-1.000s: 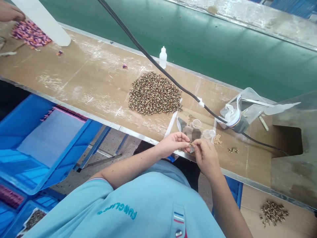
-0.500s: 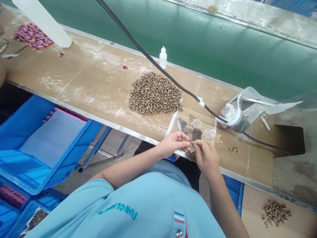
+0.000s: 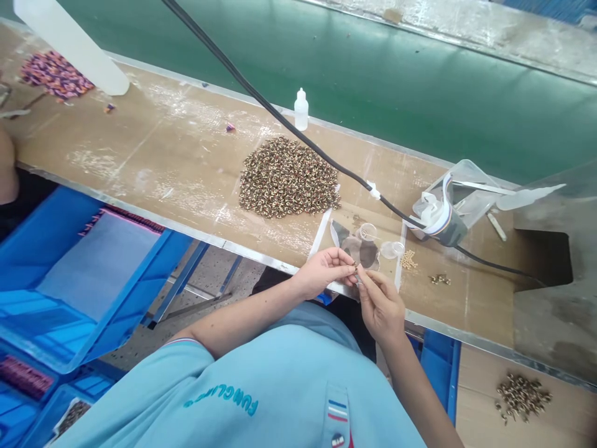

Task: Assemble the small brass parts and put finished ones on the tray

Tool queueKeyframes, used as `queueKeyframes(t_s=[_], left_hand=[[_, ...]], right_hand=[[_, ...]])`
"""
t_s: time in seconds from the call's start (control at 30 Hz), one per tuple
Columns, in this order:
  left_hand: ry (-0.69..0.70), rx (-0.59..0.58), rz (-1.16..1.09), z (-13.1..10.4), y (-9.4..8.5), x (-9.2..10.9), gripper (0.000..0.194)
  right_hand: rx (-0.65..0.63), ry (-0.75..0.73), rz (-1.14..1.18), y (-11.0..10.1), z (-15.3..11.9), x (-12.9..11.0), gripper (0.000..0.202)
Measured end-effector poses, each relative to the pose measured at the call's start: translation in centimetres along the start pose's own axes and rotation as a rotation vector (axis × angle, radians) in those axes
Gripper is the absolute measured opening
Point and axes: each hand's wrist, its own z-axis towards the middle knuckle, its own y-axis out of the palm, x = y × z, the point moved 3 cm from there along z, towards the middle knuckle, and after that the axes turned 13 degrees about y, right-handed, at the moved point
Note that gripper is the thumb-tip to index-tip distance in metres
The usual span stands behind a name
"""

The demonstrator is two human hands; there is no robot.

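My left hand (image 3: 329, 272) pinches a tiny brown-and-gold piece (image 3: 355, 266) between thumb and fingers at the table's front edge. Its exact kind is too small to make out. Against it, my right hand (image 3: 382, 305) is closed, fingertips meeting those of the left; what they hold, if anything, is hidden. Just beyond the hands lie a dark patterned sheet (image 3: 353, 244) and two small clear round cups (image 3: 368, 232). A little pile of pale beads (image 3: 408, 259) is right of the cups. Behind, a large heap of similar brown-and-gold pieces (image 3: 289, 177) covers the middle of the table.
A black cable (image 3: 261, 93) crosses above the table to a headband-like strap (image 3: 441, 227) by a clear plastic box (image 3: 471, 174). A white dropper bottle (image 3: 301, 111) stands at the back. Blue bins (image 3: 88, 267) sit lower left. Another person's arm (image 3: 7, 165) shows at far left.
My right hand has shifted slightly left and down, and its fingers now slant up against the piece. My left hand keeps its pinch. The view has moved a little.
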Motion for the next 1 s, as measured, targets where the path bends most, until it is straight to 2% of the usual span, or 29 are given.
queueKeyframes(t_s=[0.2,0.3,0.4,0.57,0.77,0.87,1.0], left_hand=[[0.079,-0.025,0.048,-0.27,0.27,-0.07,0.036],[0.128,-0.042,0.101,-0.44,0.39,-0.15,0.030],[0.169,-0.065,0.140,-0.59,0.50,-0.32,0.027],[0.193,-0.067,0.179,-0.72,0.49,-0.70,0.025],[0.189,-0.083,0.189,-0.73,0.35,-0.88,0.024],[0.182,-0.092,0.190,-0.74,0.30,-0.99,0.024],[0.179,-0.108,0.194,-0.90,0.43,-0.92,0.023]], right_hand=[[0.073,0.212,0.008,-0.37,0.17,0.53,0.025],[0.100,0.262,0.006,-0.12,0.11,0.59,0.014],[0.134,0.236,-0.028,0.03,0.06,0.50,0.008],[0.187,0.098,-0.108,-0.11,-0.11,0.28,0.008],[0.183,0.008,-0.145,-0.12,-0.24,0.34,0.011],[0.178,0.031,-0.124,-0.04,-0.29,0.34,0.010],[0.133,0.177,-0.072,-0.12,-0.33,0.61,0.008]])
